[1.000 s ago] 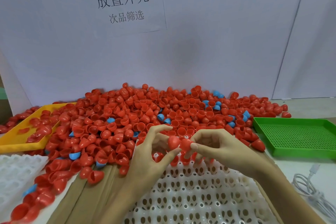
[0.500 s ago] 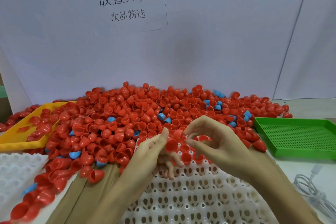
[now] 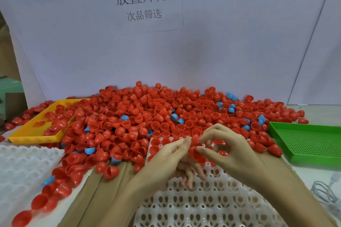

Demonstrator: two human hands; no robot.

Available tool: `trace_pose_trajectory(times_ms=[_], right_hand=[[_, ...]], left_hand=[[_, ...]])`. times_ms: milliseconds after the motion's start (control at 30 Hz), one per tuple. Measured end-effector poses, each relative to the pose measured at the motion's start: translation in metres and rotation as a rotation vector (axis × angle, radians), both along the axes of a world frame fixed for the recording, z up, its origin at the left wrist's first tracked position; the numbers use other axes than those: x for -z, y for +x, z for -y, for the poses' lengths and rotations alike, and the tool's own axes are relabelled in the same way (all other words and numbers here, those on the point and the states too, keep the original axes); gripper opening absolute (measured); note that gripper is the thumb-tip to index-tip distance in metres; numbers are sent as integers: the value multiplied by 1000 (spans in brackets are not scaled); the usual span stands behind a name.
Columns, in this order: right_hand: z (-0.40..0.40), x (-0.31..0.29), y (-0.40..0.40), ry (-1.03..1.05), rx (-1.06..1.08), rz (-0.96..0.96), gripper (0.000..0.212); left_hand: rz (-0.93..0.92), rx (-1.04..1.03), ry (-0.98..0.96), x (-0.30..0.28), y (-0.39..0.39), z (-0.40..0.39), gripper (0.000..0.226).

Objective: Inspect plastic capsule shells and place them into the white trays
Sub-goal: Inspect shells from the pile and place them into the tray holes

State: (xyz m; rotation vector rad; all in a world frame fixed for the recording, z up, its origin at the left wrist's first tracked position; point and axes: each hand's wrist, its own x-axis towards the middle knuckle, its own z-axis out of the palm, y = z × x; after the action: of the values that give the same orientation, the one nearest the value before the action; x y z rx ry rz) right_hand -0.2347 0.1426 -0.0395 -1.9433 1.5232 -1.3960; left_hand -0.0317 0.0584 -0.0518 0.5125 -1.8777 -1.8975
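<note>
A big heap of red capsule shells [image 3: 158, 114], with a few blue ones mixed in, covers the table's back half. In front of it lies a white tray [image 3: 208, 206] with round pockets; several red shells sit in its far row. Over that row my left hand [image 3: 166, 160] and my right hand [image 3: 228, 151] meet. A red capsule shell [image 3: 196, 151] is pinched between my left fingertips and my right thumb and forefinger. My left hand's lower fingers hang down toward the tray.
A second white tray [image 3: 20, 169] lies at the left front. A yellow tray [image 3: 35, 129] with red shells stands at the left, a green perforated tray [image 3: 310, 142] at the right. A white cable [image 3: 326, 193] curls at the right front. Brown cardboard [image 3: 103, 195] underlies the tray.
Both hands have dropped from above the heap's edge to the tray's far row. Two shells were held before; now one shows between the fingertips.
</note>
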Motion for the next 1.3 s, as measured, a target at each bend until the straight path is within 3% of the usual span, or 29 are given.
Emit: trace_pose_trajectory(times_ms=[100,300,433,533,633,733,900,1133,1300], right_hand=[[4,-1,-4,93,49,-25,14],[6,-13,12,230,-23,-166,19],[15,-11,49,251,-76,-304,3],[21,-6,75,239,-97,-376,5],[27,1,90,236,-119,-427,6],[32,10,101,239,-77,-512,7],[38,13,98,300,-65,-470,11],[40,3,86,372,-152,-359,12],[27,-8,43,403,-103,-267,14]], left_hand=[[52,-247,-100,2,11,18,54],[-99,-700,-154,7,24,39,48],[191,-927,-612,13,30,41,43],[462,-963,-750,17,34,41,42],[556,-941,-723,16,35,42,42],[467,-921,-625,15,36,44,48],[332,-937,-520,11,40,47,53],[323,-928,-543,12,41,49,53],[351,-913,-631,14,40,51,47]])
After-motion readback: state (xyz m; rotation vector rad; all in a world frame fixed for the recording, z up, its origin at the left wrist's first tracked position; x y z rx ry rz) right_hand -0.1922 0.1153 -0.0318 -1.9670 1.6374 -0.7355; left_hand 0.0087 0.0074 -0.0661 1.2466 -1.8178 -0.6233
